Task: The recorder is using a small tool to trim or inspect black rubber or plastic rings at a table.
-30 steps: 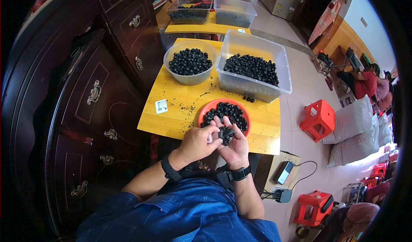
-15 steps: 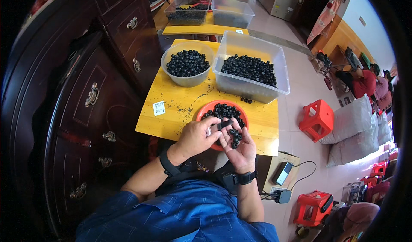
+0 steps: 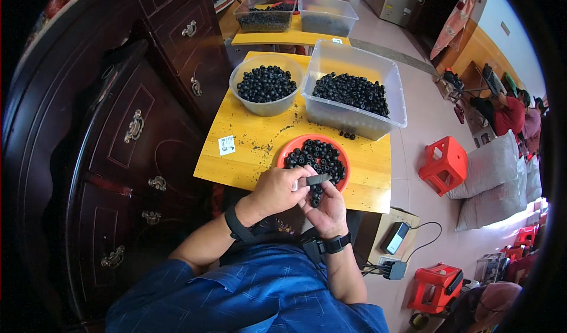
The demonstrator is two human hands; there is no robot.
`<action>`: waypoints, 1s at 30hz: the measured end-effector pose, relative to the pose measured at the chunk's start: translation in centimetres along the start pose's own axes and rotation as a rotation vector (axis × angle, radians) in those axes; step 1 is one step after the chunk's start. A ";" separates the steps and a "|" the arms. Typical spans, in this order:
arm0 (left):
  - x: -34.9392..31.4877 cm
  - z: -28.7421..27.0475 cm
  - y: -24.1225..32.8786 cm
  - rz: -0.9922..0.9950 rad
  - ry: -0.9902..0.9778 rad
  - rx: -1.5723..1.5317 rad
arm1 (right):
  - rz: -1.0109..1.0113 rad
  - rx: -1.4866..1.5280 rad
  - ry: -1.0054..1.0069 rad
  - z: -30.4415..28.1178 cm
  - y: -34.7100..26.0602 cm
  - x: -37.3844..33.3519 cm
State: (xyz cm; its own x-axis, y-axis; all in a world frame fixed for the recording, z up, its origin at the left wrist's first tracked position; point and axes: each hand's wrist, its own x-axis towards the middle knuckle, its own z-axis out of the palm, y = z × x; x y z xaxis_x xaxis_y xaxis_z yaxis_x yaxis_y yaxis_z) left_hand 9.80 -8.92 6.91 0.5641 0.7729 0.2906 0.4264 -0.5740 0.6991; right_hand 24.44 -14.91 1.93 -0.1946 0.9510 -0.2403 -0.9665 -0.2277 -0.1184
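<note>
Beads (image 3: 316, 198), small and black, lie in the palm of the right hand (image 3: 329, 215), which is turned upward and half curled about them, its fingertips partly hidden. Left hand (image 3: 274, 190): thumb and fingers pinch a flat dark tool (image 3: 318, 179), whose free end points rightward across the right hand's fingers, just beyond the beads. Both hands are at the near edge of the yellow table (image 3: 236, 166), overlapping the near rim of a red dish (image 3: 282, 156) of further beads (image 3: 323, 151). A round tub (image 3: 260, 107) toward the far left corner and a rectangular bin (image 3: 342, 119) toward the far right each contain similar beads. A white label (image 3: 227, 145) lies near the left edge.
</note>
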 end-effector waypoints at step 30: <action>-0.2 -3.1 -1.0 -0.026 -0.185 -0.139 | 0.023 -0.029 0.018 -0.4 0.4 -0.6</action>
State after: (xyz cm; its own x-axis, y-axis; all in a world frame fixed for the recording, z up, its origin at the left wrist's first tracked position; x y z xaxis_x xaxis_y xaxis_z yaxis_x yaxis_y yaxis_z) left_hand 7.05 -7.72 8.21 0.6795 0.7171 0.1552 0.3487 -0.5018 0.7916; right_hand 24.22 -15.61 1.64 -0.2133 0.9416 -0.2605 -0.9564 -0.2557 -0.1409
